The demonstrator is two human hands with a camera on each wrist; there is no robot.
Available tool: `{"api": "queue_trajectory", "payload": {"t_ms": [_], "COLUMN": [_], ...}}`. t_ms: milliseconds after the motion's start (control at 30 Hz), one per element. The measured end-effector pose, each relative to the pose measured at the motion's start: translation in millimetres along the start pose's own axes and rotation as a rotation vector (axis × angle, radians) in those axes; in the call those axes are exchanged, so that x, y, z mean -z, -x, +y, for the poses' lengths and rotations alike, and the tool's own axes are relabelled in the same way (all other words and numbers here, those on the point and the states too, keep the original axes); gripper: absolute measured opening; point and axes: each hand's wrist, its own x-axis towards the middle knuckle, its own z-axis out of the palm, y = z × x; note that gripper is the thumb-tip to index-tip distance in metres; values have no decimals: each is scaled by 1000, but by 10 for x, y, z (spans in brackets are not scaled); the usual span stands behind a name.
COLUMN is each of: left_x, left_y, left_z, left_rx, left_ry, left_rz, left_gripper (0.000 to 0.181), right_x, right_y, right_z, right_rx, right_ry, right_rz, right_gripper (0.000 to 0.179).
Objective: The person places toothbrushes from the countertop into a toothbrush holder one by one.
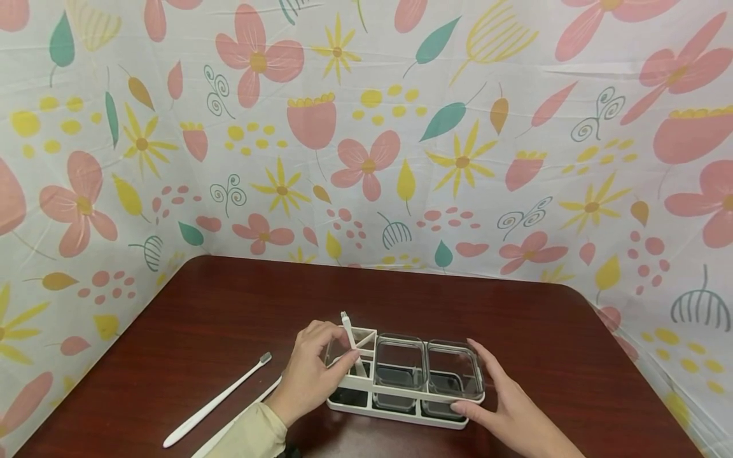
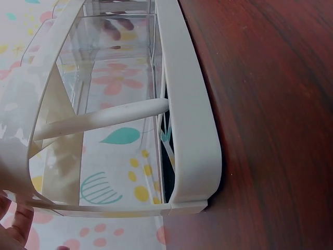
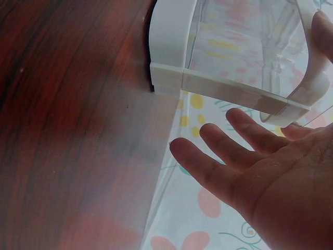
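At the left of the dark red table (image 1: 229, 289), one white toothbrush (image 1: 214, 402) lies at a slant, its grey bristles at the far end, its handle end at the near left. Just right of it, a second white toothbrush (image 1: 229, 429) lies at a similar slant; its far end is hidden by the left hand (image 1: 306, 375) and its near part by the pale sleeve (image 1: 256, 429).

The left hand is at the left end of a white holder (image 1: 401, 418), which stands at the near middle of the table. Thumb and fingers pinch an upright, slightly tilted brush (image 1: 346, 323), head uppermost. The brush stands within the holder's left section, near a slanting divider (image 1: 364, 343); in the left wrist view its handle reaches down to the dark base.

Right of that section, two clear cups (image 1: 399, 344) sit side by side in the upper frame of the holder. Whether they are upright or inverted cannot be told.

At the right end, the right hand (image 1: 509, 404) grips the holder between thumb, on the near side, and forefinger, on the far side; the remaining fingers extend free. The two hands are apart. A flower-printed cloth (image 1: 366, 83) hangs beyond the table.
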Motion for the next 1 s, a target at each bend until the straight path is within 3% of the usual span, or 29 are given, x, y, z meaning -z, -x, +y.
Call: {"api": "queue_trajectory", "payload": {"t_ms": [267, 500, 733, 1000], "left_x": [76, 207, 411, 615], "left_y": [-10, -12, 14, 79], "left_z": [16, 20, 26, -35], "left_rx": [16, 19, 75, 79], "left_ry": [56, 48, -59, -207], "left_rz": [-29, -53, -109, -102], "left_gripper": [29, 66, 87, 94], "right_x": [-8, -13, -39, -33], "right_y": [-3, -2, 5, -13], "right_z": [8, 18, 26, 32], "right_rx": [0, 22, 101, 163], "right_ry": [-4, 10, 44, 37], "right_rz": [1, 5, 53, 75], "right_gripper": [94, 97, 105, 114]}}
